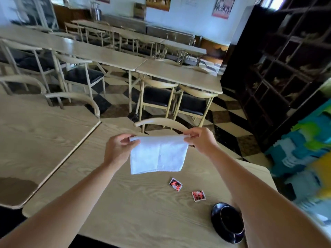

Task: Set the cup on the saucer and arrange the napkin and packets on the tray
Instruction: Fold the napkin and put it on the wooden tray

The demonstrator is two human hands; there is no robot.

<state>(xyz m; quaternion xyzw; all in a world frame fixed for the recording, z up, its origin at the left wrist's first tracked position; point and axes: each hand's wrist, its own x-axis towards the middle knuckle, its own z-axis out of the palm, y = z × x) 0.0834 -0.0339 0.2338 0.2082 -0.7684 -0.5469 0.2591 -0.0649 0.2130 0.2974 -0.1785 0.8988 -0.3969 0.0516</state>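
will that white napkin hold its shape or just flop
Probably floppy: the napkin hangs limp below the corners pinched by the left hand and right hand. It looks light, and its creases suggest it refolds easily.

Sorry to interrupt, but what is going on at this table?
A person holds a white napkin up over the table, the left hand and right hand each pinching a top corner. Two red packets lie on the table beyond a black cup that seems to sit on its saucer.
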